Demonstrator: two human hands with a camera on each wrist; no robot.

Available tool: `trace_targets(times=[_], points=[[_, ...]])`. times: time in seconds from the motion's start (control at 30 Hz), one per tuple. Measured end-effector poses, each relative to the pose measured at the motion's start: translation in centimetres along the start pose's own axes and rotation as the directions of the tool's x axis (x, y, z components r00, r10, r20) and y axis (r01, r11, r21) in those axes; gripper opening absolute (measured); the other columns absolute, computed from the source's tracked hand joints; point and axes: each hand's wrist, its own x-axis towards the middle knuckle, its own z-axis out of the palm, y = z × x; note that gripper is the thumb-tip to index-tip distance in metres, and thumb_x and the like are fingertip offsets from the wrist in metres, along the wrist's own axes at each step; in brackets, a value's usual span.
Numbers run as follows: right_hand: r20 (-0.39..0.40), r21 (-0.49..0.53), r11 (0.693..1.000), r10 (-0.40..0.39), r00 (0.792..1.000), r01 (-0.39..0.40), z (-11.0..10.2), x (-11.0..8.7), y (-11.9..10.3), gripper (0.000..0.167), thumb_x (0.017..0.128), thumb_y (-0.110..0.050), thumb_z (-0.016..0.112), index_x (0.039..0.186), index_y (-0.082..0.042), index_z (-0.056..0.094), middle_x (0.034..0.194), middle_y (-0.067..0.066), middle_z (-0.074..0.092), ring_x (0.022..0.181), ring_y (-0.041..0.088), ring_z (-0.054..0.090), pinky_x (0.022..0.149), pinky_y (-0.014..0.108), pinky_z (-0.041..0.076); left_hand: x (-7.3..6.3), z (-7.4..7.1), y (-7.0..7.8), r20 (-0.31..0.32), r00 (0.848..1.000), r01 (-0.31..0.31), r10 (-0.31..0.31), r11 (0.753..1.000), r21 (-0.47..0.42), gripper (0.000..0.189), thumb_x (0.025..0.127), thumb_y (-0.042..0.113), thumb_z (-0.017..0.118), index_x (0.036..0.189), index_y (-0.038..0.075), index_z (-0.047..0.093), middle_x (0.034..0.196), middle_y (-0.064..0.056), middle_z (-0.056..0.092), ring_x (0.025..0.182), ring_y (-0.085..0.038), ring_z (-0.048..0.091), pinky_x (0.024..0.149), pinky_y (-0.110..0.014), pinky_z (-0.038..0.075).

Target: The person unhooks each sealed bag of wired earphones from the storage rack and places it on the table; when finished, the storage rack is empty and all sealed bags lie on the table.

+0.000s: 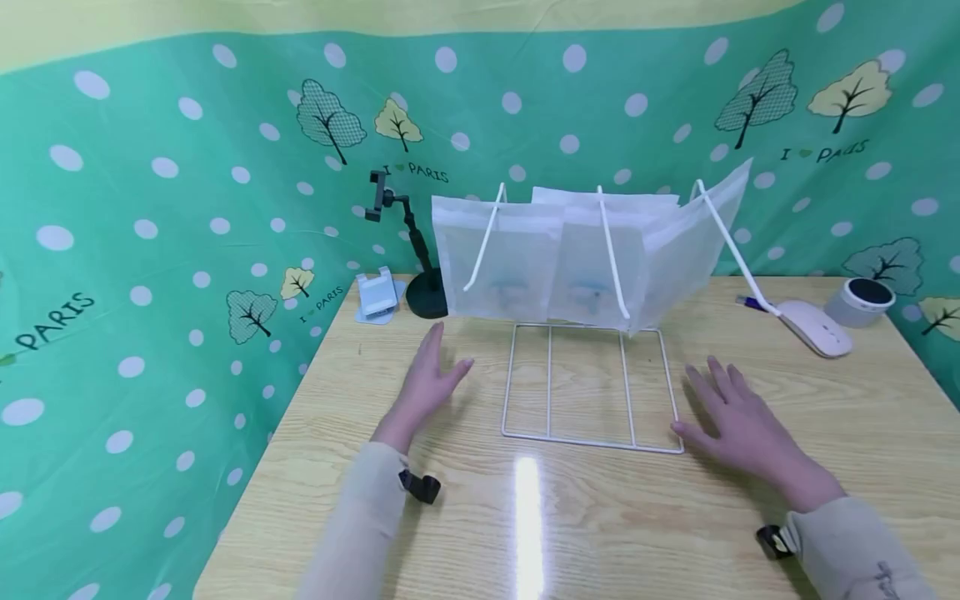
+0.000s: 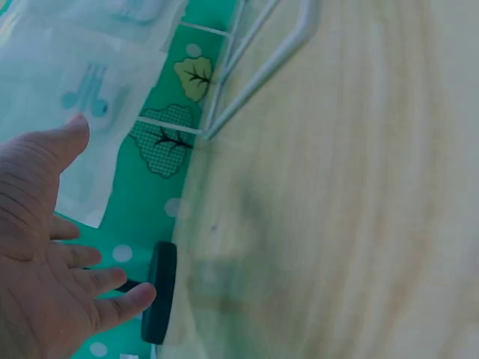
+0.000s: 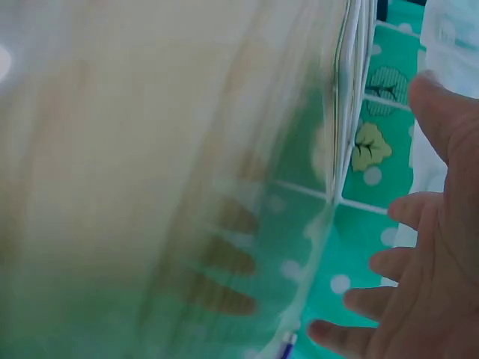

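One wire rack between two hands
Spread wide, holding nothing; three white prongs above, amid several white bags; one mouse at right.

Mid-surface, a rack, with bags side by side across its upper part, above the back of its base. Left of the bags, a phone stand; further left, a small holder. Right of the rack, from left to right, a pen, a mouse and, behind it, a can. Behind everything and along the left, a curtain. Either side of the base, apart from each other, the hands: left one before the phone stand, right one near the front right corner
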Motion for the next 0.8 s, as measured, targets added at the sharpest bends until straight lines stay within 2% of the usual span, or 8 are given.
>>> trace_targets(times=[0.1,0.2,0.27,0.4,0.53,0.63,0.8], points=[[0.05,0.041,0.999,-0.012,0.999,0.01,0.3,0.0,-0.4,0.094,0.089,-0.058,0.061,0.153,-0.001,0.022,0.153,0.037,0.012,0.134,0.061,0.018,0.1,0.074,0.023,1.2,-1.0,0.8,-0.03,0.999,0.029,-0.033,0.992,-0.122,0.082,0.096,0.042,0.06,0.156,0.006,0.017,0.16,-0.015,0.019,0.144,-0.033,0.025,0.113,-0.048,0.029],[0.079,0.075,0.997,-0.029,0.996,0.023,0.6,-0.1,-0.5,0.099,0.087,-0.059,0.063,0.152,0.003,0.023,0.152,0.038,0.016,0.133,0.059,0.024,0.102,0.071,0.025,2.4,-1.9,1.5,-0.054,0.997,0.039,-0.055,0.965,-0.258,0.076,0.096,0.037,0.061,0.154,0.006,0.022,0.157,-0.016,0.026,0.139,-0.035,0.034,0.108,-0.048,0.037],[0.089,0.1,0.994,-0.043,0.995,0.034,0.8,-0.1,-0.4,0.1,0.086,-0.058,0.065,0.151,0.006,0.023,0.151,0.038,0.018,0.133,0.058,0.025,0.102,0.07,0.025,3.1,-2.4,1.8,-0.067,0.996,0.041,-0.066,0.943,-0.331,0.074,0.096,0.035,0.061,0.153,0.006,0.025,0.156,-0.015,0.029,0.138,-0.034,0.036,0.108,-0.047,0.037],[0.112,0.154,0.987,-0.058,0.992,0.04,1.1,-0.1,-0.3,0.103,0.085,-0.055,0.068,0.15,0.01,0.021,0.15,0.037,0.022,0.135,0.055,0.023,0.104,0.07,0.021,4.6,-3.2,2.5,-0.093,0.993,0.028,-0.073,0.907,-0.421,0.069,0.096,0.033,0.062,0.151,0.005,0.031,0.152,-0.017,0.035,0.136,-0.034,0.039,0.107,-0.047,0.038],[0.11,0.162,0.985,-0.074,0.991,0.055,1.2,-0.2,-0.1,0.103,0.083,-0.053,0.071,0.148,0.011,0.024,0.149,0.037,0.025,0.136,0.055,0.021,0.105,0.07,0.02,5.8,-3.4,3.1,-0.117,0.991,-0.003,-0.061,0.874,-0.486,0.057,0.096,0.026,0.063,0.143,0.001,0.042,0.143,-0.019,0.046,0.13,-0.034,0.046,0.105,-0.045,0.041],[0.103,0.154,0.986,-0.086,0.991,0.07,1.1,-0.3,0.0,0.098,0.083,-0.05,0.072,0.147,0.01,0.029,0.148,0.036,0.027,0.136,0.055,0.023,0.104,0.07,0.021,6.5,-3.4,3.4,-0.126,0.989,0.002,-0.079,0.853,-0.522,0.048,0.096,0.023,0.064,0.134,-0.001,0.051,0.129,-0.017,0.057,0.119,-0.028,0.054,0.1,-0.042,0.045],[0.1,0.153,0.985,-0.097,0.99,0.081,1.2,-0.3,0.1,0.094,0.083,-0.05,0.072,0.146,0.008,0.033,0.149,0.034,0.029,0.135,0.055,0.024,0.103,0.07,0.022,7.1,-3.4,3.9,-0.136,0.984,0.028,-0.118,0.847,-0.532,0.034,0.094,0.021,0.066,0.118,-0.002,0.059,0.109,-0.012,0.063,0.097,-0.02,0.057,0.087,-0.037,0.049]])
